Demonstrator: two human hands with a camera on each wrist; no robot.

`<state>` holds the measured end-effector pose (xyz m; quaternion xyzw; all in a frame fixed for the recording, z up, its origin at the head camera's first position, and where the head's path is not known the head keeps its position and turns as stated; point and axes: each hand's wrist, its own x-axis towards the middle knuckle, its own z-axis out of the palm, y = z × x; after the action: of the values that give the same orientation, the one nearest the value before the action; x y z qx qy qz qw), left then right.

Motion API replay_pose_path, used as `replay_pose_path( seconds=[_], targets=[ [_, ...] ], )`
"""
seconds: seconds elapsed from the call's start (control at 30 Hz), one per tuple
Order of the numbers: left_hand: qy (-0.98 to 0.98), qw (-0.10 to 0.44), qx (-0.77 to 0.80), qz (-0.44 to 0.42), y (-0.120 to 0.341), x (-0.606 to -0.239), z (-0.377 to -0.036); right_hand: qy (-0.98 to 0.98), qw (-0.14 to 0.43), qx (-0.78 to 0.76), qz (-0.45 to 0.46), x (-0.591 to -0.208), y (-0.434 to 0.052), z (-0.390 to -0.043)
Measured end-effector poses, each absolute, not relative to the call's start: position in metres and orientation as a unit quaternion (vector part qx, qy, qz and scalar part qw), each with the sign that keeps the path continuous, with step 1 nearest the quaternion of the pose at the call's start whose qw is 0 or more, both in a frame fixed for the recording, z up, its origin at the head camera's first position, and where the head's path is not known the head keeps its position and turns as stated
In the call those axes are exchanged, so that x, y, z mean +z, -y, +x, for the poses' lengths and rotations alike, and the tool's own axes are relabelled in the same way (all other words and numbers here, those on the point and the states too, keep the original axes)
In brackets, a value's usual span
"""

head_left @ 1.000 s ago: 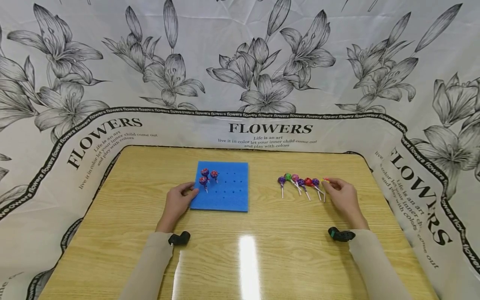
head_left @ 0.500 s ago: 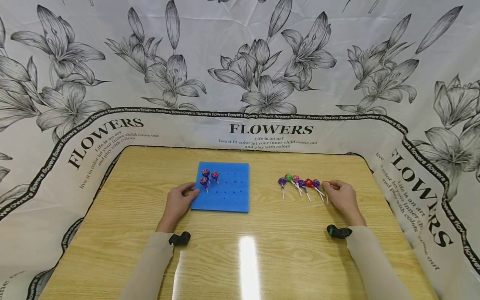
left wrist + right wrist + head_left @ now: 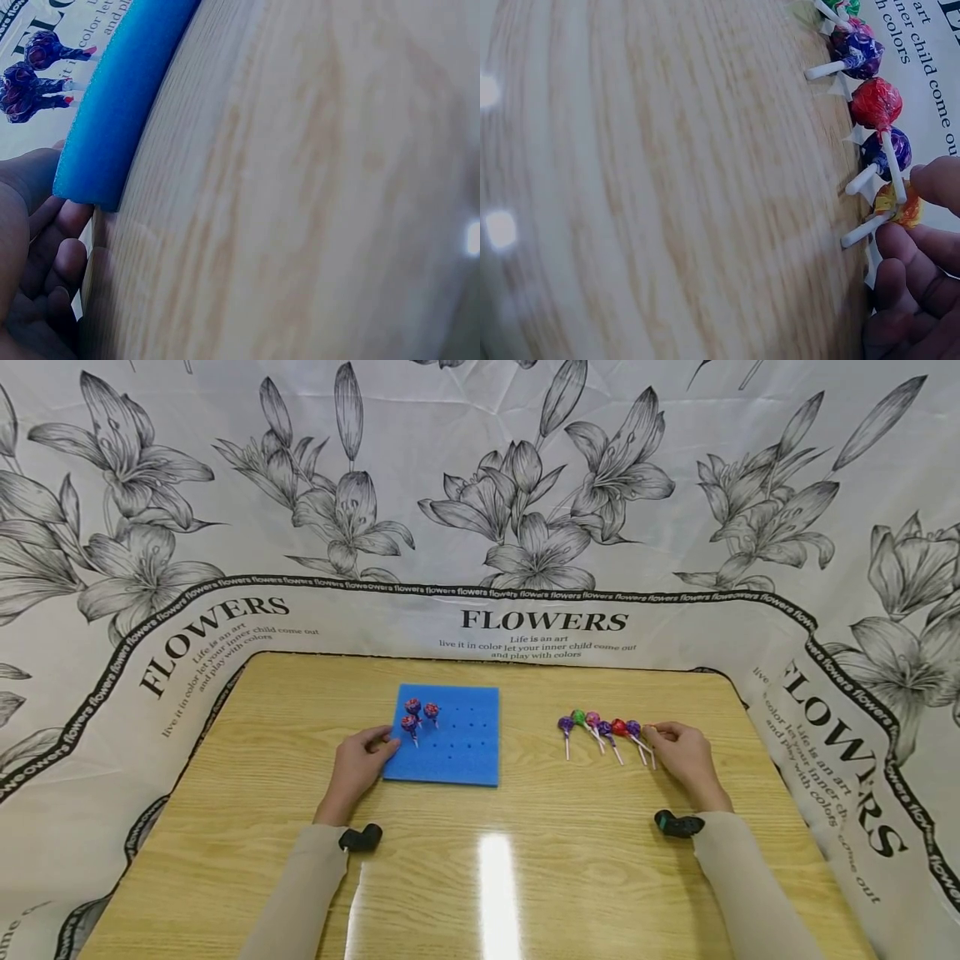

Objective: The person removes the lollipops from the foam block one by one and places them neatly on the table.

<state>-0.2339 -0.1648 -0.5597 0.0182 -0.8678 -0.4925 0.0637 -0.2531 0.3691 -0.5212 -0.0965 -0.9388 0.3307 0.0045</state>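
Observation:
My left hand (image 3: 360, 768) grips the left edge of a blue foam board (image 3: 472, 768), thumb on top and the other fingers at the edge in the left wrist view. Three dark lollipops with red-and-blue wrappers (image 3: 408, 724) stand upright in holes at the board's upper left. On the right, my right hand (image 3: 681, 760) pinches the wrapped head of a yellow-orange lollipop (image 3: 907, 210) between thumb and fingers, at the right end of a row. That head is mostly hidden by the fingers in the head view. Its white stick points toward me.
Several lollipops lie in the row: purple (image 3: 566, 724), green (image 3: 577, 717), pink (image 3: 592, 719) and red (image 3: 618, 727) among them. The red one's stick crosses the purple one beside it. Small holes (image 3: 452, 746) dot the board. A flower-printed cloth (image 3: 540, 618) rises behind the wooden table (image 3: 450, 877).
My right hand has come slightly down and left with the yellow-orange lollipop, bringing it close against the row's end. The left hand and the foam board have stayed put.

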Motion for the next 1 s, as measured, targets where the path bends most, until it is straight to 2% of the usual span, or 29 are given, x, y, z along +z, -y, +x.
replay_pose_path(
  seconds=[0.2, 0.53, 0.77, 0.9, 1.0],
  targets=[
    [0.867, 0.065, -0.493, 0.02, 0.165, -0.559, -0.233, 0.93, 0.001, 0.35, -0.108, -0.517, -0.37, -0.25],
    [0.868, 0.064, -0.493, 0.018, 0.166, -0.56, -0.234, 0.911, 0.031, 0.39, -0.127, -0.496, -0.359, -0.251],
    [0.868, 0.054, -0.493, 0.018, 0.166, -0.56, -0.234, 0.874, 0.073, 0.464, -0.126, -0.476, -0.312, -0.263],
    [0.869, 0.055, -0.491, 0.013, 0.167, -0.561, -0.234, 0.863, 0.102, 0.486, -0.092, -0.477, -0.277, -0.273],
    [0.869, 0.056, -0.492, 0.011, 0.168, -0.561, -0.234, 0.848, 0.1, 0.515, -0.068, -0.481, -0.247, -0.278]
  ],
)
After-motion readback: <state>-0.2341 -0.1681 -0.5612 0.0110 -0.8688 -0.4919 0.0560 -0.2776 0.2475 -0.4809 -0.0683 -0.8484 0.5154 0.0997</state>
